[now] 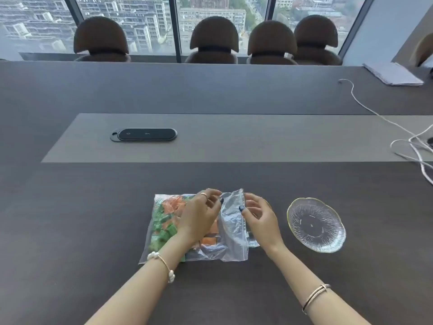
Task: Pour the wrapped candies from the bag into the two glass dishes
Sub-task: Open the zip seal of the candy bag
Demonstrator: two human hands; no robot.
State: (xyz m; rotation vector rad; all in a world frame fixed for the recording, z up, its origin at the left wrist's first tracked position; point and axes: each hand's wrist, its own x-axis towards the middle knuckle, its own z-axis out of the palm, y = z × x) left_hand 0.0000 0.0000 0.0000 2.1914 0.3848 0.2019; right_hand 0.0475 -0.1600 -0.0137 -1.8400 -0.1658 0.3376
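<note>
The clear zip bag [230, 227] lies flat on the dark worktop [70, 219], close to the person, its left half packed with green and orange wrapped candies [164, 221]. The right end of the bag is empty, crinkled film, lifted at the mouth. The left hand [199, 215] rests over the middle of the bag, fingers pinching the near lip of the opening; the right hand [262, 219] grips the other lip, thumb on the film (dark polish on the nails, bracelets on both wrists). Under the bag's mouth sits one glass dish [254, 241], mostly hidden by film and hand. The second glass dish [316, 225], ribbed, scalloped and gold-rimmed, stands empty just to the right.
</note>
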